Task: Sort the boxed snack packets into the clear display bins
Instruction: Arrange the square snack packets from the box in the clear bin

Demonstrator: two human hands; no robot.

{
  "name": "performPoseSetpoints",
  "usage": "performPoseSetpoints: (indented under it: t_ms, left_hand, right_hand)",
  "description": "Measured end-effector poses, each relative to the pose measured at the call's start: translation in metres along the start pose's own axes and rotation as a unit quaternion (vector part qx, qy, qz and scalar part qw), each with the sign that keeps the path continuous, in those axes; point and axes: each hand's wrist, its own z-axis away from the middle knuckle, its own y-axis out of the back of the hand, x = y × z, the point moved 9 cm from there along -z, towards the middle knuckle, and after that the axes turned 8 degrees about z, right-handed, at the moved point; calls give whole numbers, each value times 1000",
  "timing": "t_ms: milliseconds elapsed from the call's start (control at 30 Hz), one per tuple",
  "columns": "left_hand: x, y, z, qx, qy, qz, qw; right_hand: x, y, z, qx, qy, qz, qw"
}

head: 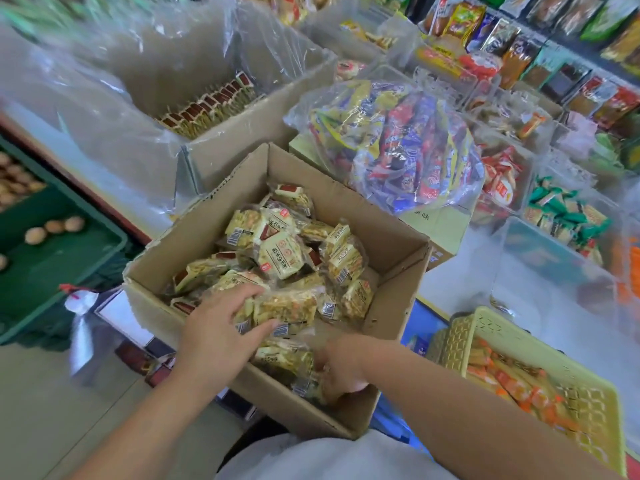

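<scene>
Both hands are down in the open box (207, 223), which is filled with a loose heap of pale yellow packets (282, 252). The left hand (221, 330) lies on the near left of the heap, fingers stretched forward and spread flat over the packets and thumb held wide apart. One packet sits in the fork between thumb and forefinger.

Just right of it, at the box's near corner, the right hand (341, 370) is dug in among the packets with its fingers curled downward. It is blurred, so I cannot tell whether it grips any of them.

Beyond the fingertips of both hands the rest of the heap reaches to the far wall of the box. Further out past that wall a clear bag (398, 147) of blue and yellow snacks rests on another carton. To the right of the right hand stand the clear bins (540, 271), and nearer, beside the right forearm, a yellow basket (502, 330) holds orange packets. Left of the left hand is a green crate (86, 244).
</scene>
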Motion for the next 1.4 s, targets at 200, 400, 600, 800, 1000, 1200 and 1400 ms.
performPoseSetpoints:
  t_ms: [200,400,600,800,1000,1200,1400]
  left_hand:
    - [-1,-7,-1,24,-30,-100,994]
    - [-1,-4,0,38,18,-68,997]
    - [15,1,16,131,85,136,978]
    - [56,-65,33,96,164,262,946]
    - [115,-154,50,30,197,305,931]
    - [164,-216,56,20,145,266,953]
    - [207,-275,53,-17,78,139,987]
  right_hand:
    - [-9,-11,-6,-53,9,138,989]
    - [17,37,42,122,30,-11,992]
    - [76,51,140,269,131,-418,858]
    - [128,31,209,489,197,-562,638]
    - [160,-3,219,520,161,-478,689]
    - [204,-37,220,510,72,-291,806]
    - [266,-73,213,514,39,-426,744]
